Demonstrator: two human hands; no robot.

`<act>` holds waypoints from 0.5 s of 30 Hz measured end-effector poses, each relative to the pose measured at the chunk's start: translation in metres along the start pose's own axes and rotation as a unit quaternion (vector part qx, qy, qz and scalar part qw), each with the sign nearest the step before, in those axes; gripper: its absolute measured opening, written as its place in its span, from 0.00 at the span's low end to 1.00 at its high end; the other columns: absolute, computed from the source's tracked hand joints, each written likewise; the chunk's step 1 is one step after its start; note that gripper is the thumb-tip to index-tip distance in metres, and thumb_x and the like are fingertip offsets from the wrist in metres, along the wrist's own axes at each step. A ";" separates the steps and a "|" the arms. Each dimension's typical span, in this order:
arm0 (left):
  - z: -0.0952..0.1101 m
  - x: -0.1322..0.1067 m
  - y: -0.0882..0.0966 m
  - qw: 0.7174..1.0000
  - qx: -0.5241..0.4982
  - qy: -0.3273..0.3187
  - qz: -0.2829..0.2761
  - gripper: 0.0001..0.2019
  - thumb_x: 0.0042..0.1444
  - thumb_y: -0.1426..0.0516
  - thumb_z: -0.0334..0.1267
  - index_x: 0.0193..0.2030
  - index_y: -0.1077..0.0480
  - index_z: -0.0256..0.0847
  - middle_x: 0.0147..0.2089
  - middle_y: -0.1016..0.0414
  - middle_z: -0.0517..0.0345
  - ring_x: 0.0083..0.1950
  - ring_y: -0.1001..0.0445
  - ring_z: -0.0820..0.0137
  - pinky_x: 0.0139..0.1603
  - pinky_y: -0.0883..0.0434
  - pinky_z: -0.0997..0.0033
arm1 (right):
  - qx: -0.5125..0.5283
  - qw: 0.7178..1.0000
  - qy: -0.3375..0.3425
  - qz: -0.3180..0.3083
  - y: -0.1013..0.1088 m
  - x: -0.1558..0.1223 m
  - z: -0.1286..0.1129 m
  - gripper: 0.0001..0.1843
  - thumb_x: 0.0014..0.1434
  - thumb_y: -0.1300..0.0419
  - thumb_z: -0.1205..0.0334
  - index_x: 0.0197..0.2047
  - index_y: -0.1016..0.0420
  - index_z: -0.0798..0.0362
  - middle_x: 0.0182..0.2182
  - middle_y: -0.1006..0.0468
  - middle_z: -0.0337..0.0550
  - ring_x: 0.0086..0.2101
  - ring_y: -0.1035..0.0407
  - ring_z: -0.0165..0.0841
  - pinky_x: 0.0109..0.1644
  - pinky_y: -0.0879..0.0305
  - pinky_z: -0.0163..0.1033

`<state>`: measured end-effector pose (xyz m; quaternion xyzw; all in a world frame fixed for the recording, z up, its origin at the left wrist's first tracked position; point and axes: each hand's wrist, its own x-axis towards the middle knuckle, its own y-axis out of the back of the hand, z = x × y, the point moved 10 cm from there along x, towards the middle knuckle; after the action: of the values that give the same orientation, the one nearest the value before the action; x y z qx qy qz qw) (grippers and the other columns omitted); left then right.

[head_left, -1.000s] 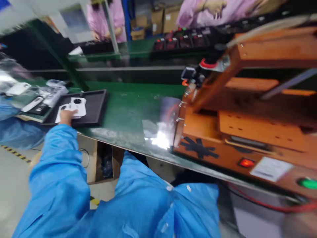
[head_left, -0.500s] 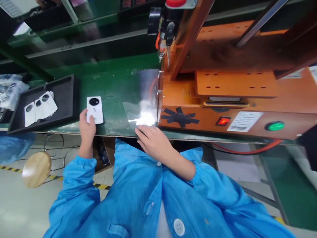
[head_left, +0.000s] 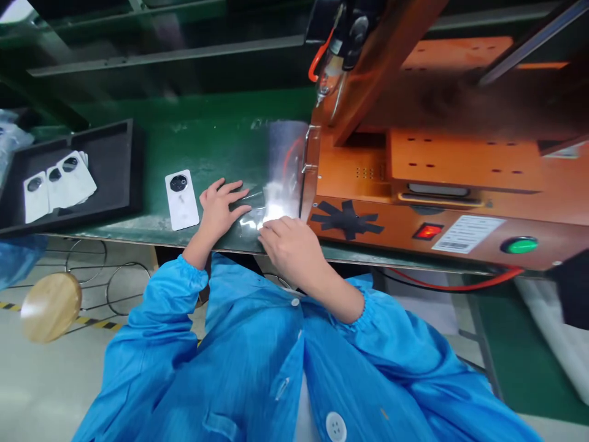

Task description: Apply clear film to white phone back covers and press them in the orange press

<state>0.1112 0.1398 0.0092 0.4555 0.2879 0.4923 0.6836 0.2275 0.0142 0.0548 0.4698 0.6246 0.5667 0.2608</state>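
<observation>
Clear plastic film [head_left: 286, 156] lies on the green bench against the orange machine, with bright glare on its near part. My right hand [head_left: 294, 248] has its fingers pressed together on the film's near edge; the fingertips are partly hidden. My left hand [head_left: 221, 212] is open with fingers spread, its tips reaching the film's left side. Just left of that hand, a white phone back panel [head_left: 184, 209] with a round black camera area lies flat, slightly tilted, touched by neither hand.
At the left, a black tray [head_left: 113, 166] bears several white phone panels [head_left: 69, 187]. The orange machine [head_left: 359, 221], with a lit red switch [head_left: 429, 231] and green button [head_left: 522, 245], fills the right. A wooden stool [head_left: 51, 307] stands below left.
My left hand has let go of the white phone panel and moved right to the film. The panel is turned slightly. My right hand stays at the film's near edge. The view has shifted.
</observation>
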 end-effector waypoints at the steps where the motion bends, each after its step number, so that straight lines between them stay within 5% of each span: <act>1: -0.001 -0.001 0.002 1.000 -0.011 0.003 0.006 0.16 0.65 0.32 0.43 0.59 0.19 0.54 0.71 0.24 0.59 0.80 0.41 0.48 0.77 0.46 0.39 | -0.006 1.000 -0.008 -0.004 0.004 0.012 0.004 0.15 0.77 0.46 0.66 0.48 0.17 0.58 0.46 0.16 0.53 0.44 0.28 0.43 0.47 0.38 0.47; 8: -0.003 -0.003 0.004 0.997 -0.070 0.035 0.028 0.11 0.60 0.32 0.34 0.49 0.19 0.48 0.66 0.19 0.59 0.78 0.37 0.52 0.77 0.47 0.43 | -0.040 0.997 -0.032 -0.054 -0.002 0.093 0.018 0.19 0.75 0.50 0.73 0.55 0.18 0.60 0.46 0.17 0.58 0.47 0.28 0.45 0.46 0.41 0.47; 15: -0.004 -0.001 -0.004 0.994 -0.096 0.027 0.049 0.05 0.62 0.36 0.34 0.38 0.18 0.47 0.59 0.15 0.58 0.76 0.34 0.50 0.76 0.44 0.38 | -0.131 0.988 0.074 -0.035 -0.014 0.090 0.002 0.19 0.74 0.51 0.72 0.49 0.17 0.59 0.37 0.16 0.56 0.41 0.29 0.45 0.47 0.42 0.49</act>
<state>0.1088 0.1395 0.0037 0.3877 0.2347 0.5623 0.6917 0.1877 0.0956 0.0597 0.3663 0.5787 0.6675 0.2922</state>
